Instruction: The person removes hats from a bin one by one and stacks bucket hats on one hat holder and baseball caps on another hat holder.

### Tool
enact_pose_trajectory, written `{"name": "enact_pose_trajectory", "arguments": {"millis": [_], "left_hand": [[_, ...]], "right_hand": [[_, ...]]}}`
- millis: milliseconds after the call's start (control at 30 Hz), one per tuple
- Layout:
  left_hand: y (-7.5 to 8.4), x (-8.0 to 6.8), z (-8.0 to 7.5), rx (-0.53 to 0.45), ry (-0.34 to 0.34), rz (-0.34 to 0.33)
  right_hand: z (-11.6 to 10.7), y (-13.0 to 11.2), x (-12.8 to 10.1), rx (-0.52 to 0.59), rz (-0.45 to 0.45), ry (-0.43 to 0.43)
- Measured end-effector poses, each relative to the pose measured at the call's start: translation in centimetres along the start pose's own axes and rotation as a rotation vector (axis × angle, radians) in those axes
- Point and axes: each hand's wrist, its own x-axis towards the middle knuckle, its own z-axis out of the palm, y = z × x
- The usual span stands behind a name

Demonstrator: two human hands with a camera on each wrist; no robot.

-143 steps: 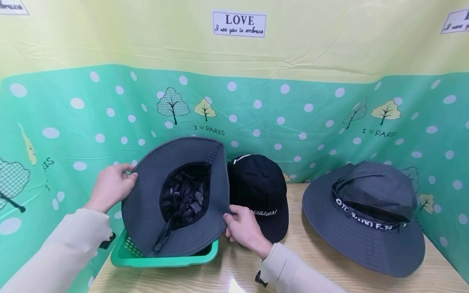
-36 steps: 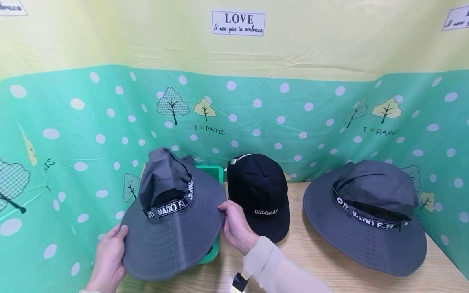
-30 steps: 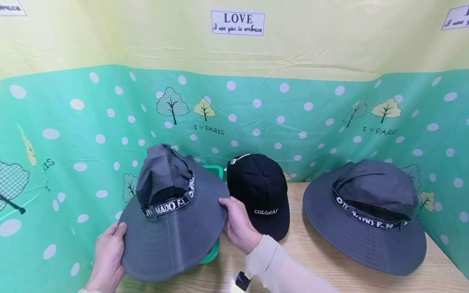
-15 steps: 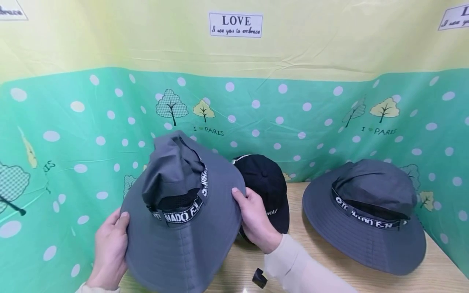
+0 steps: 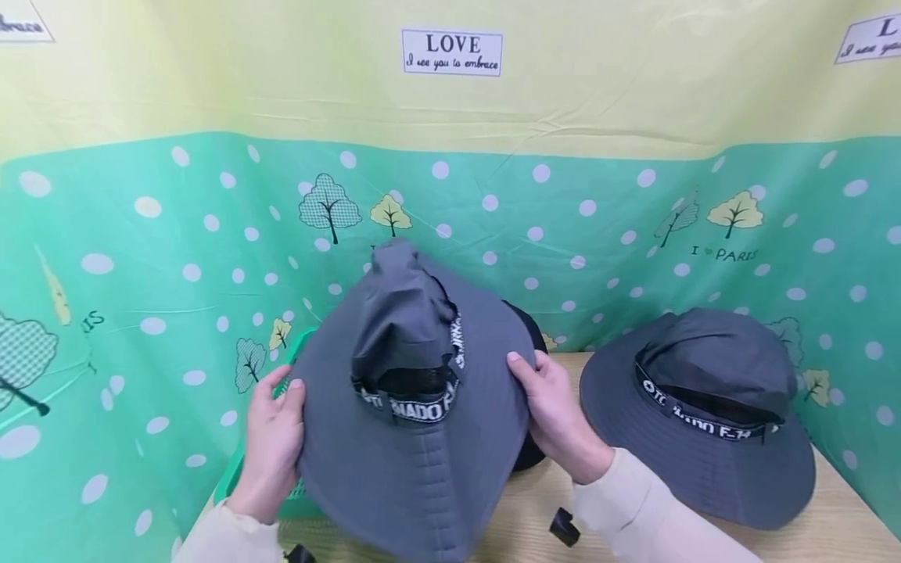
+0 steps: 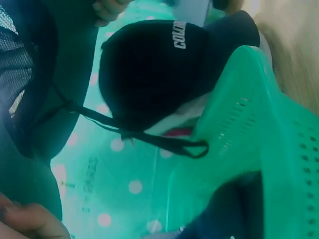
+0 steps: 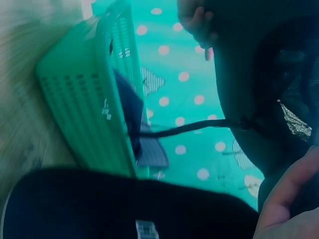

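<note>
A dark grey wide-brimmed sun hat (image 5: 394,461) hangs in the air, crown up, with a lettered band round it. My left hand (image 5: 271,442) pinches its brim on the left, and my right hand (image 5: 559,414) pinches the brim on the right. Underneath, a looped chin cord (image 6: 164,142) dangles in the left wrist view. A black cap (image 5: 533,453) with white lettering stands behind the held hat, mostly covered by it in the head view. The green basket (image 6: 244,107) is partly hidden behind the hat; dark cloth (image 7: 132,107) lies inside it.
A second grey sun hat (image 5: 718,461) with a similar lettered band rests on the right side of the wooden table (image 5: 528,516). A green and yellow printed curtain (image 5: 605,258) encloses the back and sides.
Earlier the hat's inside faced me over the basket. It was turned crown up, then lifted and carried right by both hands, uncovering the basket's left side and covering most of the black cap.
</note>
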Motion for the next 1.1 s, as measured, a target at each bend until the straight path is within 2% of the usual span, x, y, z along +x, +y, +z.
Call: {"name": "enact_pose_trajectory", "arguments": {"millis": [200,333,467,567,667,767,867,967,1100], "left_hand": [[0.5,0.1,3.8,0.079,-0.047,0.059],[0.4,0.3,6.5,0.069,-0.091,0.074],[0.3,0.4,9.4,0.042,-0.118,0.112],[0.5,0.4,11.4,0.026,-0.132,0.183],[0.8,0.2,13.3,0.005,-0.155,0.283],[1.1,0.1,15.1,0.025,-0.181,0.391],[1.4,-0.1,16.8,0.077,-0.194,0.464],[1.8,-0.5,18.4,0.126,-0.216,0.475],[2.2,-1.0,20.8,0.17,-0.283,0.446]], "right_hand": [[-3.7,-2.0,-0.2,-0.039,0.014,0.083],[-6.6,-3.3,-0.3,-0.054,0.03,0.118],[-9.5,-4.4,-0.6,-0.047,0.038,0.106],[-11.4,-5.1,-0.8,-0.054,0.027,0.091],[-13.1,-5.9,-1.0,-0.071,0.002,0.101],[-14.6,-6.7,-1.1,-0.105,-0.014,0.138],[-16.1,-7.5,-1.2,-0.163,-0.012,0.194],[-17.7,-8.3,-1.3,-0.203,-0.008,0.234],[-20.0,-9.2,-1.5,-0.194,-0.032,0.25]]}}
